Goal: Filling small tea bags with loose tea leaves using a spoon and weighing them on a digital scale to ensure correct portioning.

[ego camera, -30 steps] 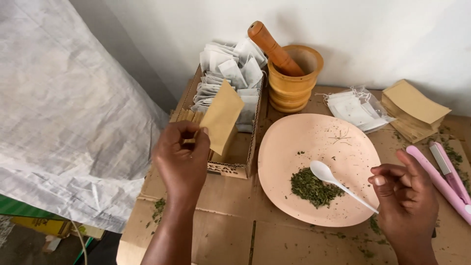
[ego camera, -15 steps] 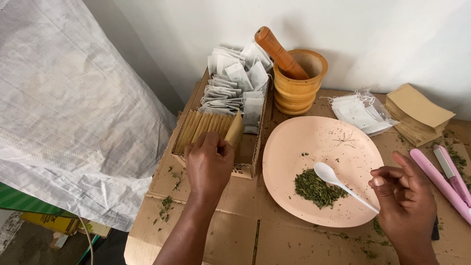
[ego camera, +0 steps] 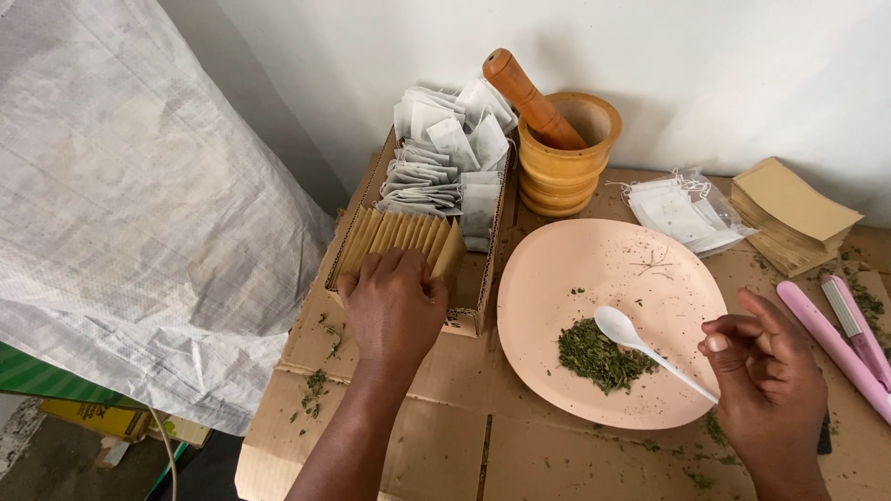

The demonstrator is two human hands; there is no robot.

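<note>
Brown paper envelopes standing in row inside cardboard box, directly beyond left hand; fingers pressing them. Right hand pinching white spoon over pink plate.

We see a desk covered in flattened brown cardboard, with seams and flaps showing. On it sits an open cardboard box at the left, a wooden mortar behind it to the right by the wall, and a round pink plate in the middle. To the right lie a clear bag of white sachets, a stack of brown paper envelopes and a pink sealing tool. Green herb crumbs are scattered over the cardboard.
</note>
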